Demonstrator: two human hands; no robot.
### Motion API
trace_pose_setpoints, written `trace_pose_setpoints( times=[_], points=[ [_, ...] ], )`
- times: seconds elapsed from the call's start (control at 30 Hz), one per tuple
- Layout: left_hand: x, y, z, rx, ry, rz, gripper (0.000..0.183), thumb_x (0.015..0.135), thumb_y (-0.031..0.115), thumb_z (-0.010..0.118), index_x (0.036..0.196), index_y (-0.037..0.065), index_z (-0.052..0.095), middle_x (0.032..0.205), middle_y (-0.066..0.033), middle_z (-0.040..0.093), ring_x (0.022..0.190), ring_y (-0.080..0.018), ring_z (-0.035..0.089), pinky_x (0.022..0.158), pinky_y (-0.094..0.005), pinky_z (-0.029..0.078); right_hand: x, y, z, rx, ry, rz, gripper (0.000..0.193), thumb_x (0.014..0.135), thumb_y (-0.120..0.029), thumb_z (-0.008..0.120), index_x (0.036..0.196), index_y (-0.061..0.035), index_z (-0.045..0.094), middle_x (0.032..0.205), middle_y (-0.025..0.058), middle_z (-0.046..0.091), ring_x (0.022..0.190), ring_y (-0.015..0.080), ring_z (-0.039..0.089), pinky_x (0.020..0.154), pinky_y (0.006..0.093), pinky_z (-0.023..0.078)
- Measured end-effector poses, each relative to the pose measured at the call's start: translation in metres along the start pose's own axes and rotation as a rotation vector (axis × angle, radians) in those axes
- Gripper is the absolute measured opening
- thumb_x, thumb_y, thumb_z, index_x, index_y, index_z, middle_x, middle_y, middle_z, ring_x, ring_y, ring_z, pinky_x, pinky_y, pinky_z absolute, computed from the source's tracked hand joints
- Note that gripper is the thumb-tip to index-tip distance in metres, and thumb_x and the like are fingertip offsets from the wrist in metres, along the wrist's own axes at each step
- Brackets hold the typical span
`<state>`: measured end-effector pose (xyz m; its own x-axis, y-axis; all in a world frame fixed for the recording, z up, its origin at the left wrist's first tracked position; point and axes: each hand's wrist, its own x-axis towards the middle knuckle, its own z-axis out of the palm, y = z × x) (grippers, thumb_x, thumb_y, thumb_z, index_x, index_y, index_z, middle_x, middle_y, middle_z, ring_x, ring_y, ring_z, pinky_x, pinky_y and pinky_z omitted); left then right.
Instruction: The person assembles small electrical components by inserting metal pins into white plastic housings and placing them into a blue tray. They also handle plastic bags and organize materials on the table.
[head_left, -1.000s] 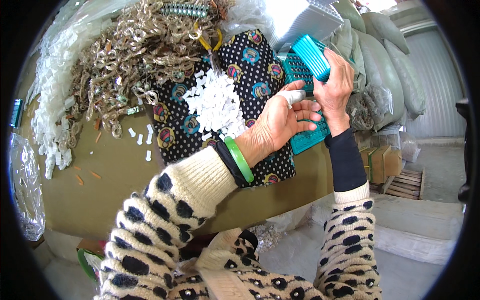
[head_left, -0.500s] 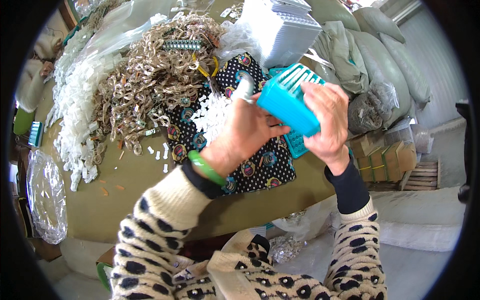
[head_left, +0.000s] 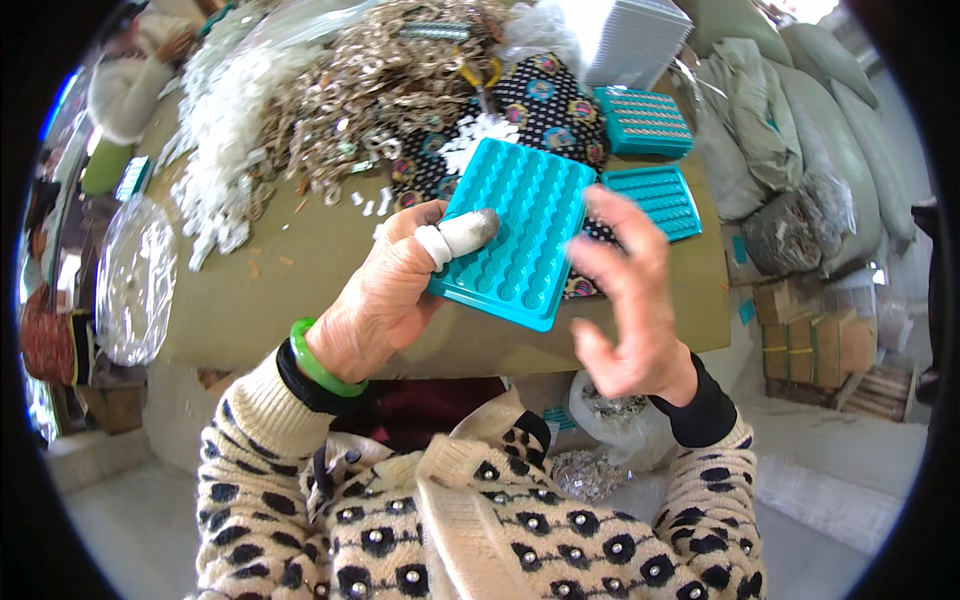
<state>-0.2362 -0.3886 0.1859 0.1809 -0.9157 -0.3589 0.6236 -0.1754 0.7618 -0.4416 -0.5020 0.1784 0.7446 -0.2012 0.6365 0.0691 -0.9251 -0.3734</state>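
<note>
A teal plastic tray [head_left: 530, 215] with rows of round pockets is tilted up over the table's near side. My left hand [head_left: 375, 290] grips it by the left edge, its white-wrapped thumb lying across the front. Close to the tray's right edge is my right hand [head_left: 635, 300], its fingers apart and slightly blurred, holding nothing. Beyond it, a second teal tray [head_left: 655, 203] lies flat. A thicker teal block of trays [head_left: 650, 140] with filled rows on top sits farther back. Polka-dot cloth [head_left: 545, 95] shows under and behind the held tray.
A heap of tan looped strips [head_left: 350, 100] and a long pile of white pieces [head_left: 225, 130] cover the far left. Yellow-handled pliers [head_left: 483, 80] lie by small white pieces [head_left: 470, 145]. White stacked trays [head_left: 635, 40] stand behind. Sacks [head_left: 760, 130] and cartons [head_left: 815, 340] are at right.
The teal block has left my right hand and rests at the back right. My left hand has taken hold of a single tray. The view has shifted, with the table appearing higher.
</note>
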Motion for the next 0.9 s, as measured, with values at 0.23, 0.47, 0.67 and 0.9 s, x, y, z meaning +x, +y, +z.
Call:
trace_pose_setpoints(
  times=[0.23,0.47,0.67,0.9],
  points=[
    [-0.033,-0.018,-0.016,-0.018,0.097,0.189,0.05,0.087,0.023,0.073,0.124,-0.004,0.054,0.11,-0.009,0.067,0.094,-0.0142,0.068,0.085,-0.0307,0.057,0.023,-0.017,0.026,1.487,0.113,1.235,0.051,0.095,-0.036,0.064,0.131,-0.0009,0.05,0.123,0.0097,0.06,0.107,0.0204,0.059,0.09,0.0371,0.052],
    [-0.048,-0.04,-0.027,0.04,0.156,0.409,0.065,0.084,0.031,0.08,0.128,-0.004,0.047,0.111,-0.0104,0.06,0.099,-0.0149,0.059,0.087,-0.0304,0.051,0.043,-0.029,0.072,1.417,0.116,1.079,0.036,0.096,-0.019,0.063,0.126,0.0003,0.055,0.117,0.0093,0.066,0.101,0.0168,0.066,0.089,0.0328,0.054],
    [-0.06,-0.027,-0.054,-0.032,0.09,0.368,0.035,0.102,0.038,0.055,0.119,0.008,0.056,0.095,0.0057,0.057,0.082,-0.0014,0.052,0.069,-0.0199,0.047,0.039,-0.023,0.079,1.644,0.096,1.226,0.039,0.099,-0.019,0.056,0.129,0.0045,0.052,0.119,0.0184,0.066,0.101,0.0284,0.07,0.089,0.0428,0.058],
    [-0.075,-0.019,-0.067,0.025,0.152,0.403,0.032,0.104,0.038,0.05,0.107,0.006,0.057,0.086,0.0029,0.056,0.076,-0.0043,0.054,0.062,-0.0243,0.048,0.045,-0.043,0.096,1.691,0.006,1.294,0.065,0.095,-0.045,0.055,0.142,-0.0022,0.044,0.133,0.0226,0.057,0.112,0.0384,0.063,0.095,0.0561,0.052]
  ],
)
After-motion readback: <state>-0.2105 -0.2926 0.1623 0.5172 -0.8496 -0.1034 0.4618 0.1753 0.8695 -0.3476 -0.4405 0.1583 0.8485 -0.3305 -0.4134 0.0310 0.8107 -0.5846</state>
